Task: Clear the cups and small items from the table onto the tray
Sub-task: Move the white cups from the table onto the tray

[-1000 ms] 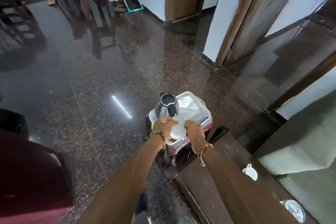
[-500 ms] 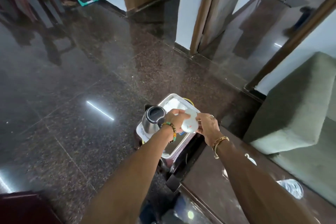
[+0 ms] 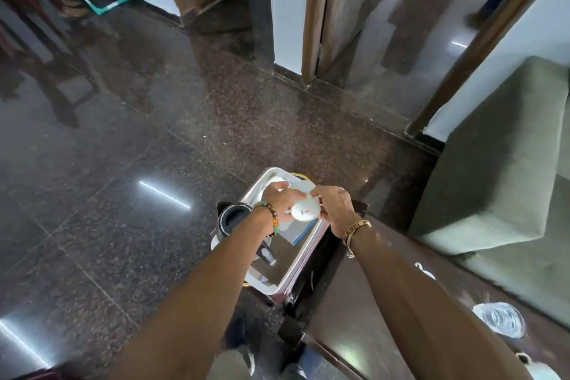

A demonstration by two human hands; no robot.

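Dark, shiny floor (image 3: 154, 133) fills most of the room, with white walls and brown door frames at the far side. A green sofa (image 3: 493, 179) sits on the right. Near it, a dark brown table (image 3: 354, 302) runs along the near right.

A metal tray (image 3: 283, 259) sits just past the far left end of the table. A kettle (image 3: 233, 219) stands on the left side of the tray, and the left arm hides part of it.

Both hands hold one white cup (image 3: 305, 211) in the air over the tray. The left hand (image 3: 277, 197), with a bead band on its wrist, has its fingers curled round the cup's left side. The right hand (image 3: 334, 207), with a gold band on its wrist, grips the cup's right side with its fingertips. The cup is tipped, so its round side faces the camera.

On the table, a second cup (image 3: 427, 271) peeks out from behind the right arm. A clear round thing (image 3: 499, 319) lies nearer, to the right. A third cup (image 3: 541, 372) shows at the near right corner, partly cut off.
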